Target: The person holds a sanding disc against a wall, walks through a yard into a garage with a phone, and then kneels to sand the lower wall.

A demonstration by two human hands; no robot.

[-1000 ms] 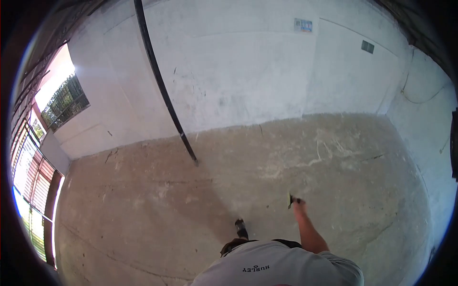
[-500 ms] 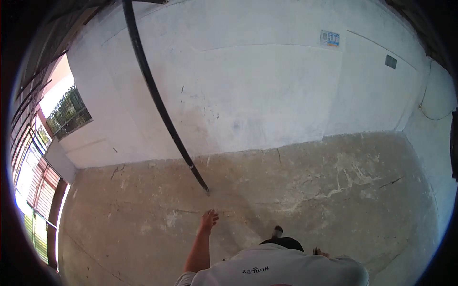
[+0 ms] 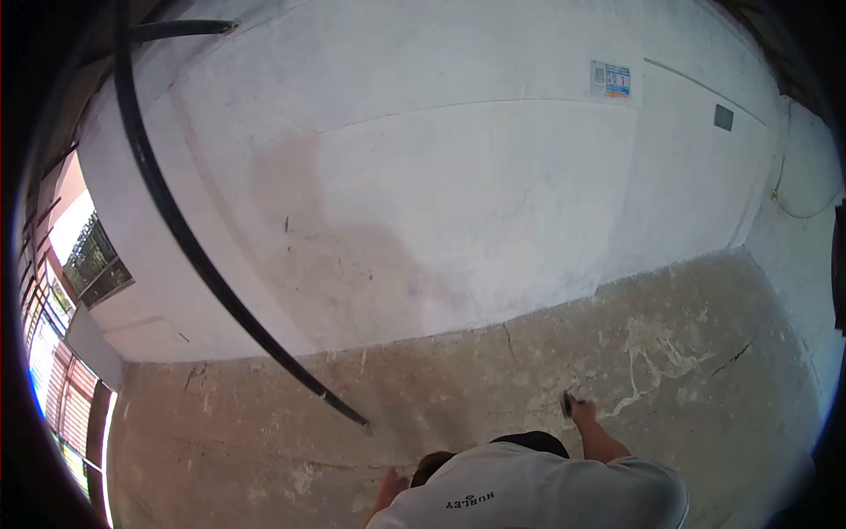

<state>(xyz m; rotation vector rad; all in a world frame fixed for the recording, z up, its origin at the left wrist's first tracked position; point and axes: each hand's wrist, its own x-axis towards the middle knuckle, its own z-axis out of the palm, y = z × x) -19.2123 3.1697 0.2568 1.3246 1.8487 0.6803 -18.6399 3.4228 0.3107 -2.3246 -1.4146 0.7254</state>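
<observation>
My left hand (image 3: 392,483) is low in the view, left of my body, with its fingers apart and nothing seen in it. My right hand (image 3: 582,409) reaches out ahead on the right, its fingers closed round a small dark object (image 3: 567,404) that is too small to name. Both hands are above the concrete floor (image 3: 493,388). Between them are my pale shirt (image 3: 546,485) and dark clothing at its front edge. A dark rounded shape (image 3: 432,465), perhaps a shoe, shows near my left hand.
A black pole (image 3: 203,264) slants down to the floor ahead on the left. Behind it stands a white wall (image 3: 493,194) with a small sign (image 3: 610,79) and a grey plate (image 3: 723,117). Barred openings are at the far left, and a cable hangs at the right.
My right hand has moved from beside my body out ahead and up. My left hand has drawn back toward me. The camera view has shifted, and the pole's foot appears lower.
</observation>
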